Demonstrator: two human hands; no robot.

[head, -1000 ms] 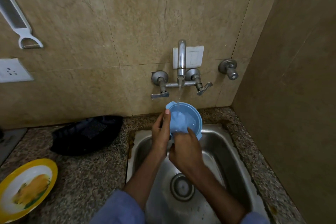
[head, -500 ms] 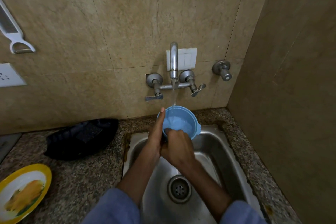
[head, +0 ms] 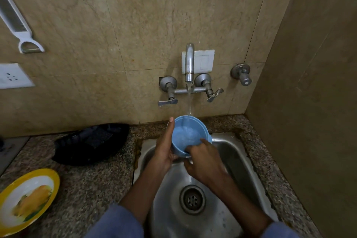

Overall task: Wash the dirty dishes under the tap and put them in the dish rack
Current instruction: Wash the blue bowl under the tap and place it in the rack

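Observation:
A light blue plastic bowl [head: 190, 131] is held tilted over the back of the steel sink [head: 228, 152], under the running tap [head: 189, 63]. Water falls into it and pools inside. My left hand [head: 164, 150] grips the bowl's left side from outside, thumb pointing up along the rim. My right hand [head: 202, 158] sits at the bowl's near rim with its fingertips reaching inside. A yellow-rimmed plate [head: 25, 199] with a corn picture lies on the counter at the lower left.
A black dish rack or tray [head: 92, 143] rests on the speckled granite counter [head: 92, 185] left of the sink. A white grater-peeler [head: 17, 23] hangs on the wall, with a socket [head: 13, 76] below it. A side wall stands close on the right. The drain [head: 192, 199] is uncovered.
The bowl has turned from facing me to a more upright tilt under the stream. My right hand slid from the bowl's front to its near rim, fingers now inside.

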